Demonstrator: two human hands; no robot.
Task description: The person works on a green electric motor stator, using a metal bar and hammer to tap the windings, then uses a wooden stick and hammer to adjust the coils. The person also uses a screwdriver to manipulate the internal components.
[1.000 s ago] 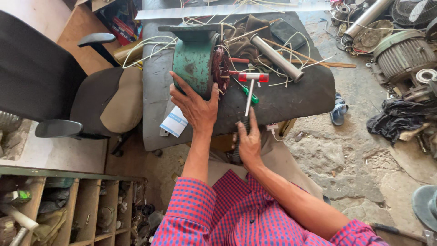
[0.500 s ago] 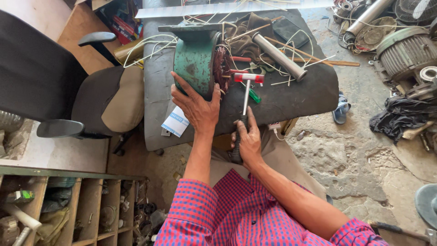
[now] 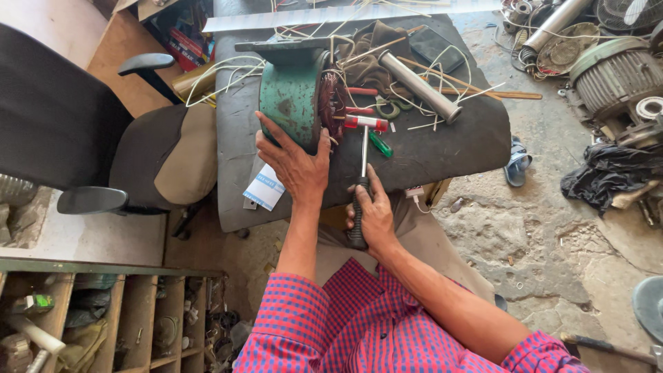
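Bracing the green metal motor housing (image 3: pixel 293 97) with a flat, spread left hand (image 3: pixel 298 162), the right hand (image 3: pixel 376 217) grips a black-handled hammer (image 3: pixel 362 138); its shaft runs near-to-far, its head just right of the copper windings (image 3: pixel 334 103).

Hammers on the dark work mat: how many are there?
1. The red-headed hammer has its head beside the green motor housing; the right hand grips its black handle. Wires and cloth may hide others.

Motor housing (image 3: pixel 293 97) on table (image 3: pixel 442 148); hammer (image 3: pixel 362 155) just right of it, metal pipe (image 3: pixel 418 86) farther right; office chair (image 3: pixel 90 138) left of table.
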